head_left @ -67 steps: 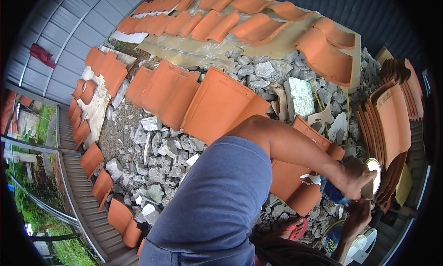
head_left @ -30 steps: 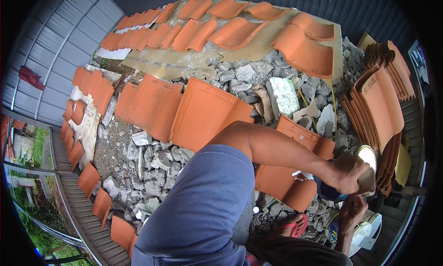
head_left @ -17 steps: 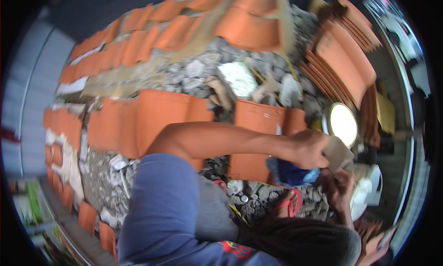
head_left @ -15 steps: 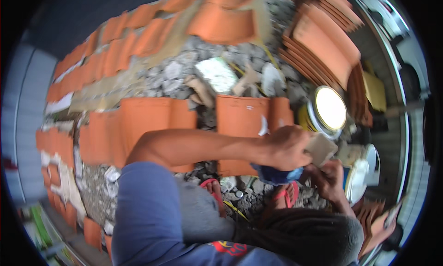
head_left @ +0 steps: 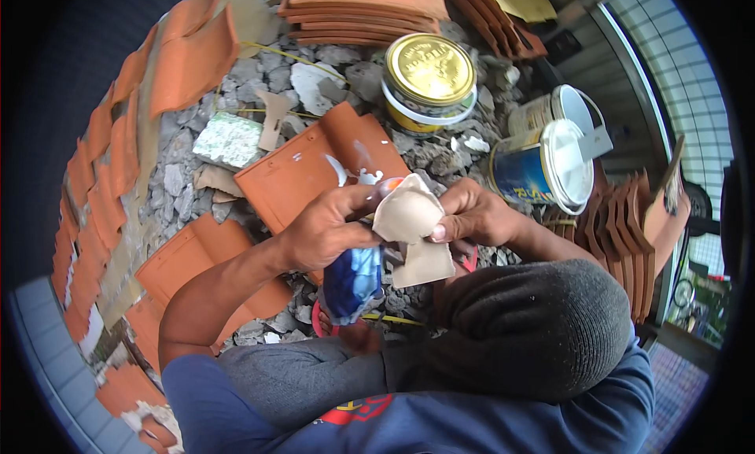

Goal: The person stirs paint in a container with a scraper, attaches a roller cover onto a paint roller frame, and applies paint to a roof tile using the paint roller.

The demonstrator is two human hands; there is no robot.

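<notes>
I held a beige cardboard piece (head_left: 408, 212) in both hands, above the rubble (head_left: 434, 163). In the head view, it overlapped the right-hand corner of the smeared roof tile (head_left: 292, 171); I could not judge the gap between them. Grip status: the left hand (head_left: 324, 230) pinched the piece at its left edge; the right hand (head_left: 476, 210) pinched its right edge, thumb on the near face.

Hazards, as I judged them:
1. Tearing. The piece looked thin and narrowed below its rounded part; opposed pulling or twisting by the two hands could have split it there.
2. Dropping. Both pinches sat near the rim, so loosening one could have let the piece swing and fall into the rubble.
3. Snagging. A blue bundle (head_left: 354, 287) hung just below the left hand and could have caught on the squared end. I could not tell whether that hand also held the bundle.

Orientation: the long axis ran away from the body, leaning slightly left. The rounded end pointed outward; the squared end pointed back toward the knees. I could not tell whether this was one sheet or two overlapped.
</notes>
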